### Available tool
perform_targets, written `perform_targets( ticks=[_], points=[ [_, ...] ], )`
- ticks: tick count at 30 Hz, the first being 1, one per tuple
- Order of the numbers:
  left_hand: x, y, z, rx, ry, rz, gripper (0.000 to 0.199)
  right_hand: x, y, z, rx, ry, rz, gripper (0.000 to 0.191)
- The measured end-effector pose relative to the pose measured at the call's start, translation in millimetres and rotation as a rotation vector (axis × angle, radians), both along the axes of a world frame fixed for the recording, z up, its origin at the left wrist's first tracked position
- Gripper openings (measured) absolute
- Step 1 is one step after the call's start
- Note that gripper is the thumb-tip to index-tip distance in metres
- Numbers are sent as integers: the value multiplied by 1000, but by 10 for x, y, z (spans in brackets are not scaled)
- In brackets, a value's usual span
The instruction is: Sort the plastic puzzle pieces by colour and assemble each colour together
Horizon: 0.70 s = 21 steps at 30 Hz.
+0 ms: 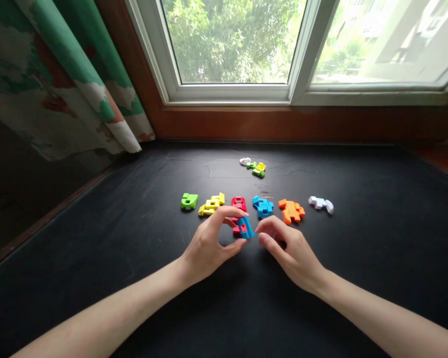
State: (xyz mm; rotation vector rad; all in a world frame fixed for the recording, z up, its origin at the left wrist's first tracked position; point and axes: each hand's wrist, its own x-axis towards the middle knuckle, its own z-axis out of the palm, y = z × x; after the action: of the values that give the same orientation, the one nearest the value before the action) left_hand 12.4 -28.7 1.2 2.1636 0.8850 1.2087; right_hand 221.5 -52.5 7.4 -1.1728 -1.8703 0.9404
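Observation:
Between the thumb and fingertips of my left hand point(209, 243) is a blue piece point(247, 227), held tilted above the black table. Red pieces point(239, 203) lie just behind it, partly covered by my left fingers. My right hand point(289, 248) is just right of the blue piece, its fingers curled and thumb near the index finger; whether anything is between them I cannot tell. Behind the hands, a row holds a green piece point(189, 201), yellow pieces point(212, 204), blue pieces point(263, 206), orange pieces point(291, 211) and white pieces point(321, 204).
Farther back on the black table point(97, 238) lies a small group of white point(245, 161), green point(258, 173) and yellow point(261, 167) pieces. A window point(231, 94) stands beyond the table's back edge, and a patterned curtain point(97, 89) hangs at the left.

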Motion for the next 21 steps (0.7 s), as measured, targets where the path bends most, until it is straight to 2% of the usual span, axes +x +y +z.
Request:
perform_targets(
  ticks=[8, 21],
  points=[
    [-45, 19, -20, 124, 106, -135, 47, -6, 19, -32, 34, -69, 82, 19],
    [-75, 33, 12, 57, 162, -71, 36, -14, 2, -12, 51, -45, 65, 12]
  ],
)
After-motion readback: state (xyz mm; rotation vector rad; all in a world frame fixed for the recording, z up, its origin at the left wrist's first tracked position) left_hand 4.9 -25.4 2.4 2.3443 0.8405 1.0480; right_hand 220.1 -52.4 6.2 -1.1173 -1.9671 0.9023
